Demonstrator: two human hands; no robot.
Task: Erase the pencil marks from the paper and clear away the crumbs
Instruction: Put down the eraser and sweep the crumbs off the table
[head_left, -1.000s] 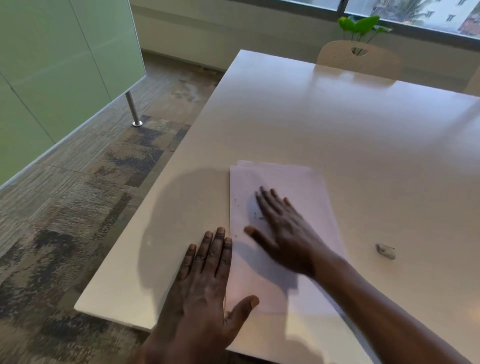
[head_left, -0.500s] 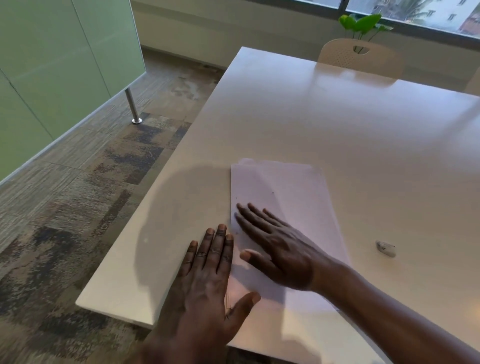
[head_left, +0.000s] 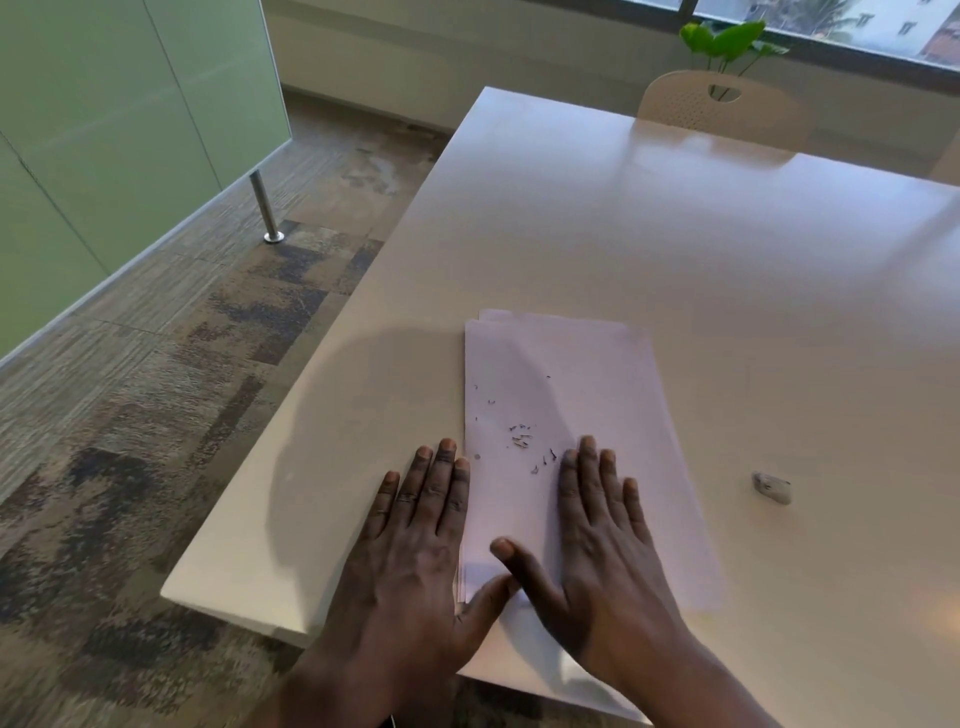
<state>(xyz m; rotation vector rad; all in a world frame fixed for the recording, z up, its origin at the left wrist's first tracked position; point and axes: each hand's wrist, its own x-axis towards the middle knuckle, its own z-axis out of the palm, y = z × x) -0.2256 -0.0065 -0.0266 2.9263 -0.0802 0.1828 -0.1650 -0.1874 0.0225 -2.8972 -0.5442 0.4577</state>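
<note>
White paper stack (head_left: 597, 374) lies loose at near-left corner of table (head_left: 623, 234). Your left hand (head_left: 415, 545) flat at paper's left edge, fingers straight and together, thumb on sheets. Your right hand (head_left: 597, 551) flat on paper, fingers straight, slightly apart, holding nothing. Eraser (head_left: 772, 488) right of paper, well apart. Crumbs (head_left: 522, 439) on paper just beyond your fingertips. Risks: hard sweep likely smears graphite or skids top sheet; leftward sweep sends crumbs onto carpet (head_left: 182, 415).
</note>
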